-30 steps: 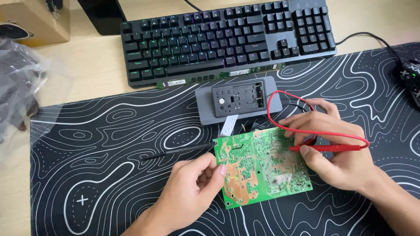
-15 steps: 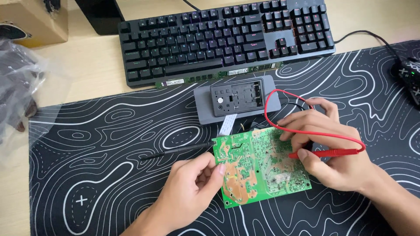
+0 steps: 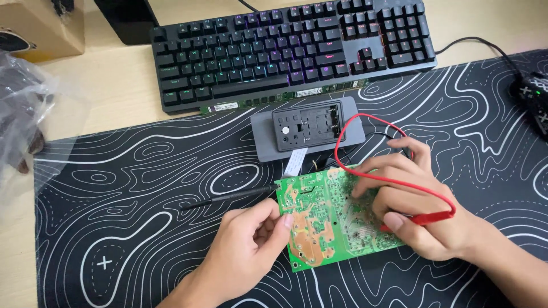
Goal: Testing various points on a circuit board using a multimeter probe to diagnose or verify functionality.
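A green circuit board (image 3: 334, 219) lies solder side up on the black patterned desk mat (image 3: 131, 188). My left hand (image 3: 245, 248) grips the board's left edge, thumb on its surface. My right hand (image 3: 422, 211) rests its fingers on the board's right half and holds a red test probe (image 3: 425, 219). The probe's red wire (image 3: 342, 134) loops up past a grey meter-like device (image 3: 308, 130). A black probe (image 3: 228, 197) lies on the mat just above my left hand, its tip at the board's upper left corner. I cannot tell whether my fingers touch it.
A black backlit keyboard (image 3: 285, 51) sits behind the grey device, with two memory sticks (image 3: 228, 106) along its front edge. A cardboard box (image 3: 40, 28) and a clear plastic bag (image 3: 23, 114) are at the far left. A black mouse (image 3: 535, 102) is at the right edge.
A black probe now shows on the mat left of the board, with its tip at the board's corner. Both hands stay on the board in much the same places.
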